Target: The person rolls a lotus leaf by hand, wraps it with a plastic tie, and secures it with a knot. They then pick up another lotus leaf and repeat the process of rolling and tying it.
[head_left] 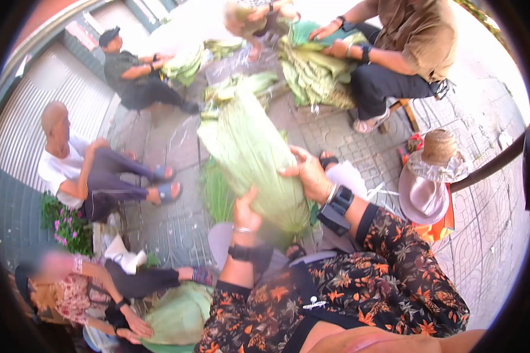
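A long bundle of large pale green leaves (250,156) is held up in front of my body, its wide end pointing away from me. My left hand (247,213) grips its left edge near the lower end, with the thumb up against the leaves. On the right edge, a little higher, my right hand (307,173) pinches the bundle between thumb and fingers. A greener ribbed leaf (218,189) shows below and left of the bundle. Behind its far end, more folded leaves (259,84) lie on the pavement.
People sit around on the paving (188,147); three handle leaves, and a person in white (70,159) sits at the left. A straw hat (439,147) and a pink hat (423,191) lie at my right. Pink flowers (70,226) stand at the left.
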A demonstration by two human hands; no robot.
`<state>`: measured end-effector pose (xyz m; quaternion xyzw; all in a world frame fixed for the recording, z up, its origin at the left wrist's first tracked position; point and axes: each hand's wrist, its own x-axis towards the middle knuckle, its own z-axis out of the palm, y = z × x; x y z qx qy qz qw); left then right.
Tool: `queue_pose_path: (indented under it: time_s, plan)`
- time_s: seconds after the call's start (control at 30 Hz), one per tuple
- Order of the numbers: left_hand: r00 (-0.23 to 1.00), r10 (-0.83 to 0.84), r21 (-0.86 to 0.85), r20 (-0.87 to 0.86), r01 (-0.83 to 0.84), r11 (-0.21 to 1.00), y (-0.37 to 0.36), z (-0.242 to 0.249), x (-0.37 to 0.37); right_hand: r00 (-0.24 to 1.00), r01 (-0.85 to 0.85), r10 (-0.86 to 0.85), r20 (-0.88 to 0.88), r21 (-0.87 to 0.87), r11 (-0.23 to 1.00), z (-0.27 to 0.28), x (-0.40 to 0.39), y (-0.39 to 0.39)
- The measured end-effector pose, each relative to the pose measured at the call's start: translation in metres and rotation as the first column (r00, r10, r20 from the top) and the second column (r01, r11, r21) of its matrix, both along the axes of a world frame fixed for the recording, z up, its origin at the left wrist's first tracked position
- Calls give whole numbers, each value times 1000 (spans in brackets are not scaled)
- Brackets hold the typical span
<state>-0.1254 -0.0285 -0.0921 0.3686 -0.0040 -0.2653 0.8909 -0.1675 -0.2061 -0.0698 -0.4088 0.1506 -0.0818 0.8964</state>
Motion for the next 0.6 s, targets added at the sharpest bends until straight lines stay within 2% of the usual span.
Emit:
queue_pose_path:
  time_s: [0.07, 0.13, 0.23, 0.33, 0.43, 0.57, 0.6]
  plan:
    - [990, 87, 95, 115, -98, 991, -3, 16, -8, 999, 9, -6, -34, 90, 996, 14, -9, -1]
    - [972, 58, 132, 229, -90, 987, 0, 28, -8, 993, -8, 25, -114, 153, 988, 5, -5, -3]
    - [940, 3, 163, 342, -62, 985, 7, 40, -2, 941, -339, 314, 128, 303, 891, -2, 0, -11]
    - [942, -74, 87, 327, 48, 995, 16, 40, 9, 825, -557, 483, 293, 279, 782, 2, 1, -13]
    - [965, -100, -4, 242, 104, 995, 20, 35, 15, 826, -543, 472, 308, 207, 814, 24, -9, -6]
    - [987, -161, -60, 9, 162, 985, 21, 13, 15, 931, -335, 278, 235, 253, 908, 26, -9, -3]
    - [988, -154, -47, -3, 154, 987, 20, 9, 15, 949, -292, 244, 199, 266, 919, 25, -8, -2]
